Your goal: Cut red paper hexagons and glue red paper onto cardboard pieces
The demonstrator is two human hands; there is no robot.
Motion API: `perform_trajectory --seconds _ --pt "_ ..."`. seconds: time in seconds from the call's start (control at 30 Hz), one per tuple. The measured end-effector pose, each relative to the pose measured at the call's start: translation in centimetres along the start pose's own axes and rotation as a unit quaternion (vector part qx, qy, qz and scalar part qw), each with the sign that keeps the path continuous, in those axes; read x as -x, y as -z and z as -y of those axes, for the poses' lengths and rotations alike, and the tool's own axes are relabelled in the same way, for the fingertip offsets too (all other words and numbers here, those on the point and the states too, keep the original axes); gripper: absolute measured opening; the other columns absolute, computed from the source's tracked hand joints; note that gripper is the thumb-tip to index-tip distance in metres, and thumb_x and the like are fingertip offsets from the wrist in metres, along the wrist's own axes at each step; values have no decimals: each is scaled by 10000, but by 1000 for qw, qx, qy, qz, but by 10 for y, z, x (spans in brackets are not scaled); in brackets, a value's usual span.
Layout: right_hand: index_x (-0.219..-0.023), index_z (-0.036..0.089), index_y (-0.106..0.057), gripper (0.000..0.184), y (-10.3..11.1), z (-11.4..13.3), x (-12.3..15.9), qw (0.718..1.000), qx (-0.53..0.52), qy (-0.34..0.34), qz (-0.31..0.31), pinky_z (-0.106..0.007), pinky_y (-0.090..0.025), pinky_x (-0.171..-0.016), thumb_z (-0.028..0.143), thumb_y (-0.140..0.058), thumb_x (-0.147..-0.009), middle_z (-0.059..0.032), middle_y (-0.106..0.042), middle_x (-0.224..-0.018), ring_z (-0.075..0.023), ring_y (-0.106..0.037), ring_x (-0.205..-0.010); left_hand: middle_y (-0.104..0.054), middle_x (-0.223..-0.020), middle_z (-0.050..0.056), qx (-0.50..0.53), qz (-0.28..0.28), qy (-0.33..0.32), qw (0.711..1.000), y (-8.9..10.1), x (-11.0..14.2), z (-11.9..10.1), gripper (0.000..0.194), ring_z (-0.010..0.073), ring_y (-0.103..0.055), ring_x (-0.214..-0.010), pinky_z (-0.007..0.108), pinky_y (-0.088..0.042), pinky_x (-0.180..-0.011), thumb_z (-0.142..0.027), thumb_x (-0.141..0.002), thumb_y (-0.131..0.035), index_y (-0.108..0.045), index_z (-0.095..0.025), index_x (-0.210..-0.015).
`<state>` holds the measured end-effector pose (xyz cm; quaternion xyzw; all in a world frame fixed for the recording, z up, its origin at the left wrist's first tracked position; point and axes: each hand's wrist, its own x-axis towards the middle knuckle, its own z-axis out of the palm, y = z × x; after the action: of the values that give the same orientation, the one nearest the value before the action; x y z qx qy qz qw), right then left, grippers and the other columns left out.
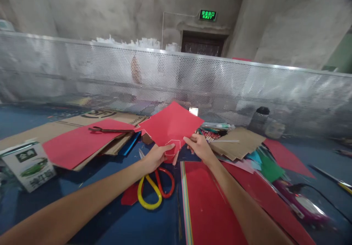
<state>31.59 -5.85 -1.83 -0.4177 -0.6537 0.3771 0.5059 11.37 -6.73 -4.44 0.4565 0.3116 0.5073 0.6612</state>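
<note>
I hold a red paper sheet (170, 124) up over the blue table (110, 219), one corner pointing away from me. My left hand (156, 156) pinches its near edge at the left, thumb on a white-outlined hexagon drawn on the paper. My right hand (199, 147) pinches the same edge just to the right. Scissors with yellow and red handles (154, 190) lie on the table directly below my left hand.
A stack of coloured paper with red on top (209, 204) lies under my right forearm. Cardboard and a red sheet (79, 142) lie to the left, a white box (29, 164) at far left. Cardboard, paper scraps and a purple tool (302, 204) sit to the right. A perforated metal barrier (247, 87) runs behind.
</note>
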Motion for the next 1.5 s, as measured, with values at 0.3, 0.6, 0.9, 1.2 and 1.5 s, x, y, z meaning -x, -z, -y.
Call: perform_trajectory --seconds 0.3,0.6,0.9,1.2,1.5 --pt "-962 175 -650 216 36 -2 -8 994 103 6 28 -230 -504 -555 378 -594 -914 -61 -743 -854 -144 -663 -657 -798 -875 63 22 -120 -6 993 6 -8 -17 312 180 -736 -681 272 -615 -622 -130 -682 -891 -746 -141 -958" --pt "-1041 200 -717 224 -14 23 26 918 305 56 247 -257 -432 -659 384 -650 -932 -36 -772 -866 -179 -703 -761 -804 -887 72 -26 -139 -90 986 30 -20 -33 350 200 -738 -736 289 -603 -675 -269 -656 -924 -767 -136 -939" --pt "-1302 182 -583 565 -91 50 71 818 489 102 285 -370 -474 -745 574 -638 -899 -160 -770 -1024 -362 -736 -929 -805 -1056 53 -33 -126 -166 977 41 -28 -33 421 243 -747 -971 333 -594 -839 -296 -668 -908 -758 -197 -1049" --pt "-1307 192 -497 478 -82 53 63 890 372 14 263 -278 -396 -644 385 -635 -892 -51 -714 -858 -241 -700 -776 -792 -899 53 32 -188 -200 961 42 -27 -57 309 167 -717 -744 290 -577 -731 -198 -680 -867 -747 -140 -959" --pt "-1294 227 -428 519 -42 41 42 928 -61 -199 309 -193 -341 -444 365 -706 -877 76 -581 -751 -75 -525 -447 -743 -726 34 129 -273 -218 928 46 -25 -91 86 136 -705 -689 269 -580 -734 -105 -776 -784 -699 -99 -764"
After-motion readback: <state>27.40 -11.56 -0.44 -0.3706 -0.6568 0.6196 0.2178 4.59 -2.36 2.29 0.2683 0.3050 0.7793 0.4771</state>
